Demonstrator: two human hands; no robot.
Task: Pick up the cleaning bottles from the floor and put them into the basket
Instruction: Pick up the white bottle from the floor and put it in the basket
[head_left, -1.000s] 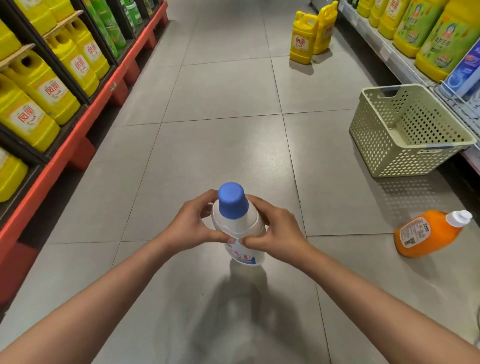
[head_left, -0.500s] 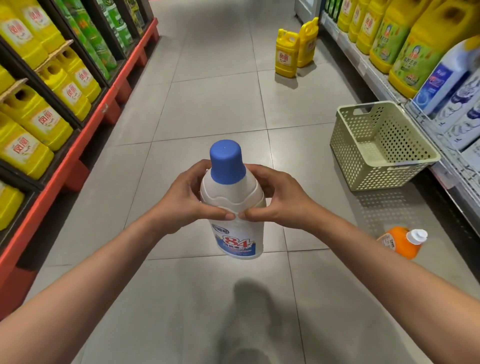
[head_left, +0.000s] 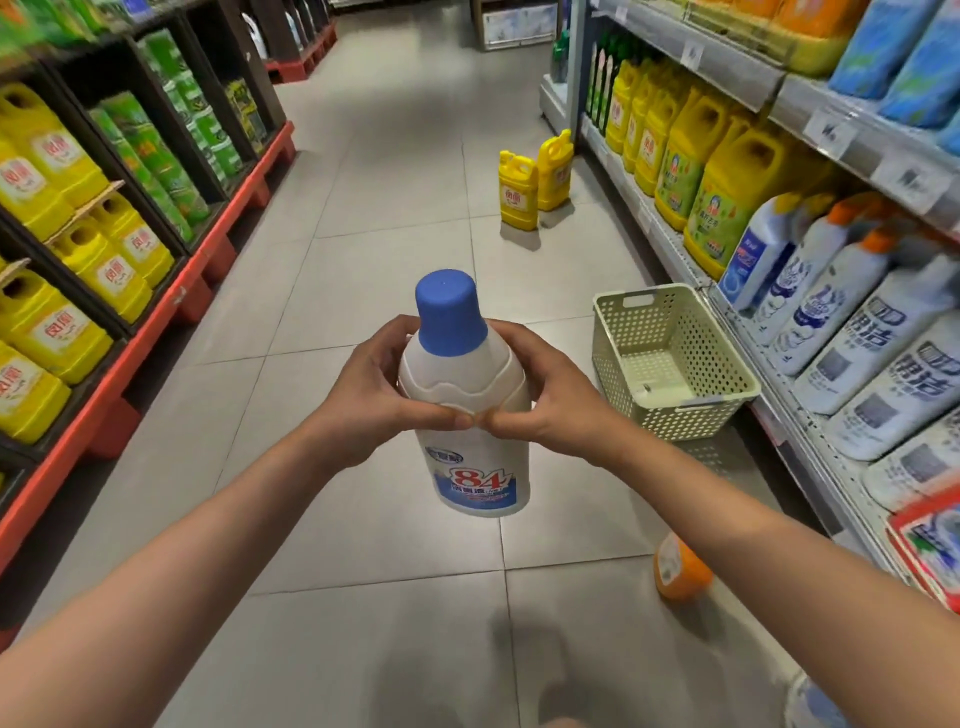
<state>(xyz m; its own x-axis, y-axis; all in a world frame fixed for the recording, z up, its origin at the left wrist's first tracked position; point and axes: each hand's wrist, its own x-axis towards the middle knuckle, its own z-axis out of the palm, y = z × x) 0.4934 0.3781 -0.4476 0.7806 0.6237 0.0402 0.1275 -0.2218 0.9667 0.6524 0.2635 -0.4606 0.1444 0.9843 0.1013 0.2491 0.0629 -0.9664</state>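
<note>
A white bottle with a blue cap (head_left: 470, 457) is held upright in the air over the aisle floor. My left hand (head_left: 374, 395) grips its shoulder from the left and my right hand (head_left: 545, 395) grips it from the right, thumbs meeting at the front. A pale green perforated basket (head_left: 613, 353) stands on the floor to the right, beside the shelf, with nothing visible inside. An orange bottle (head_left: 680, 569) lies on the floor under my right forearm, partly hidden by it.
Two yellow jugs (head_left: 532, 182) stand on the floor further up the aisle. Shelves of white and yellow bottles (head_left: 831, 312) line the right side. Red pallets with yellow jugs (head_left: 78, 291) line the left. Grey tile floor runs between.
Both hands have lifted the white bottle from the floor to chest height. The view has risen, so the basket and orange bottle now sit lower and closer on the right.
</note>
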